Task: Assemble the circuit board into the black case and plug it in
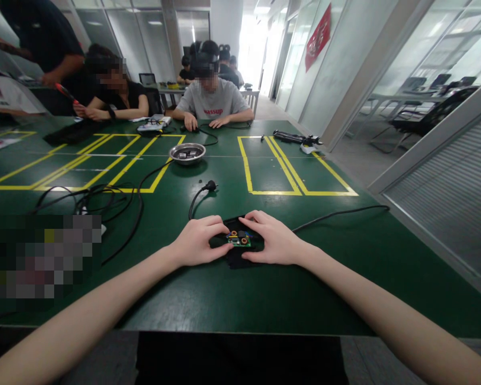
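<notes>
Broadly, a green worktop [240,299] fills the foreground, a person in a grey T-shirt [211,100] seated across it. Tangled black cables [80,202] crowd its left side; a metal bowl [187,162] holding metallic parts [189,155] sits farther back. Nearer, the left hand [198,240] and right hand [279,238] partly hide a black casing [240,261], a black plug [211,185] beyond. Over the casing, the left hand pinches the left end of a circuit board [240,240]; the right curves around the other end, whether gripping I cannot tell.

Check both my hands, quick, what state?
Left hand: half-curled at left end of circuit board; grip cannot be told.
Right hand: half-curled around its right end; grip cannot be told.
</notes>
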### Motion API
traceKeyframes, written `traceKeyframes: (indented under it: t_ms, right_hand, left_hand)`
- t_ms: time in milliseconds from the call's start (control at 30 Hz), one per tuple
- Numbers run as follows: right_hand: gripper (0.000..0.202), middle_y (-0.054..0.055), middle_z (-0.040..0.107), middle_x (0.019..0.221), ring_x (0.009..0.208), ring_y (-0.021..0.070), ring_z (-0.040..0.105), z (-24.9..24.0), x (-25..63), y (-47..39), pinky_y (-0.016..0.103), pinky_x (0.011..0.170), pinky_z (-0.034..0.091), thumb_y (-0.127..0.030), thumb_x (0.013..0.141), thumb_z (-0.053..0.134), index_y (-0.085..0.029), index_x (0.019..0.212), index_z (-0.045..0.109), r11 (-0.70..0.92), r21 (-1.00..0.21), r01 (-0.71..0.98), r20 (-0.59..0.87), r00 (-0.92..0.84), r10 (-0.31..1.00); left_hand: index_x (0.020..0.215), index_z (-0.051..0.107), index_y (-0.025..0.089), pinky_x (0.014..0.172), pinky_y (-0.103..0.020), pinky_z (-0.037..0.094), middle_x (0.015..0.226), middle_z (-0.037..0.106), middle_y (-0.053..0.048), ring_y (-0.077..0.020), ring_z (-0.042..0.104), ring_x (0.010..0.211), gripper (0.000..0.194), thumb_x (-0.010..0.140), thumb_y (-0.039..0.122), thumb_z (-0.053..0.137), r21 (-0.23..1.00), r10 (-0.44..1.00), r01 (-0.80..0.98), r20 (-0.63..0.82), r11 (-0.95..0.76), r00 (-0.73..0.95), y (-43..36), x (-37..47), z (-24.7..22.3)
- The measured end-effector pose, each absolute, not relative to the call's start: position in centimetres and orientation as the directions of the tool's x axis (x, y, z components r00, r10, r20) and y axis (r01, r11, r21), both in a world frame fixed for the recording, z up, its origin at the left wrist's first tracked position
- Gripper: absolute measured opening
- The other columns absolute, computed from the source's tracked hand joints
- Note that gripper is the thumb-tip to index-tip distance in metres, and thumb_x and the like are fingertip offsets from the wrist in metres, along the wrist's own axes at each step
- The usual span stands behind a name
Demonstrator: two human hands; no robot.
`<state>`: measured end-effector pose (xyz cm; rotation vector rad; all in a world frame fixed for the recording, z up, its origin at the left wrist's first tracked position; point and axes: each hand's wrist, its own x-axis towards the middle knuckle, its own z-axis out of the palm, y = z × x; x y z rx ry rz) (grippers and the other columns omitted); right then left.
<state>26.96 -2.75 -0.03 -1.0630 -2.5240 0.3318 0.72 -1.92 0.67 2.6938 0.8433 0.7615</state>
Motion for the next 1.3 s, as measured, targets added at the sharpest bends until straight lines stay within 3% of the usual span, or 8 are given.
traceKeyframes:
  t_ms: [167,367,533,800,1000,1167,1300]
  right_hand:
    - [0.083,0.016,0.060,0.131,0.117,0.0352,0.058,-0.4,26.9,-2.6,0.057,0.104,0.052,-0.054,0.076,0.083,-0.019,0.147,0.057,0.707,-0.347,0.616,0.271,-0.655,0.705]
    - [0.080,0.017,0.060,0.130,0.116,0.0357,0.057,-0.5,26.7,-2.8,0.059,0.103,0.051,-0.052,0.078,0.081,-0.019,0.147,0.058,0.683,-0.356,0.638,0.281,-0.623,0.730]
    - [0.083,0.019,0.053,0.147,0.132,0.0384,0.050,-0.5,26.9,-2.9,0.062,0.111,0.043,-0.051,0.081,0.080,-0.020,0.153,0.052,0.702,-0.378,0.603,0.244,-0.667,0.704]
    - [0.083,0.017,0.059,0.139,0.126,0.0366,0.054,-0.4,26.8,-2.9,0.059,0.108,0.045,-0.051,0.078,0.083,-0.023,0.151,0.053,0.702,-0.404,0.587,0.256,-0.664,0.703]
    - [0.073,0.017,0.062,0.135,0.121,0.0352,0.057,-0.7,26.3,-2.9,0.056,0.106,0.047,-0.048,0.078,0.083,-0.018,0.140,0.059,0.676,-0.405,0.615,0.305,-0.607,0.734]
    - [0.051,0.014,0.064,0.129,0.117,0.0325,0.058,-0.9,25.7,-3.2,0.052,0.101,0.048,-0.035,0.082,0.077,-0.021,0.129,0.064,0.649,-0.420,0.634,0.333,-0.558,0.760]
    - [0.048,0.014,0.064,0.129,0.117,0.0324,0.058,-0.8,25.6,-3.3,0.052,0.102,0.048,-0.030,0.081,0.075,-0.021,0.128,0.065,0.651,-0.423,0.630,0.336,-0.559,0.758]
  left_hand:
    - [0.103,0.071,0.020,0.066,-0.024,0.050,0.095,0.072,-0.003,-0.0163,0.069,0.078,0.018,0.093,0.035,0.069,0.386,0.657,0.538,0.336,-0.749,0.674,-1.6,0.6,0.5]
    - [0.101,0.071,0.018,0.066,-0.024,0.047,0.092,0.070,-0.003,-0.0150,0.068,0.075,0.020,0.094,0.037,0.070,0.423,0.630,0.498,0.268,-0.757,0.729,-1.5,0.5,0.5]
    - [0.105,0.072,0.019,0.064,-0.024,0.046,0.090,0.069,-0.001,-0.0140,0.066,0.071,0.022,0.096,0.039,0.068,0.371,0.647,0.548,0.238,-0.750,0.724,-1.4,0.5,0.4]
    - [0.105,0.074,0.020,0.063,-0.024,0.046,0.093,0.070,-0.002,-0.0152,0.067,0.074,0.021,0.096,0.038,0.068,0.304,0.706,0.637,0.266,-0.708,0.657,-1.2,0.6,0.5]
    - [0.109,0.074,0.020,0.064,-0.024,0.047,0.092,0.069,-0.002,-0.0148,0.066,0.072,0.024,0.095,0.038,0.068,0.311,0.702,0.631,0.259,-0.711,0.663,-1.2,0.6,0.5]
    - [0.108,0.075,0.020,0.065,-0.025,0.048,0.093,0.068,-0.003,-0.0166,0.067,0.076,0.024,0.096,0.038,0.066,0.299,0.716,0.652,0.235,-0.697,0.658,-1.2,0.6,0.6]
    - [0.106,0.076,0.019,0.065,-0.026,0.048,0.092,0.068,-0.003,-0.0178,0.068,0.078,0.023,0.097,0.038,0.067,0.289,0.725,0.666,0.221,-0.687,0.652,-1.2,0.7,0.7]
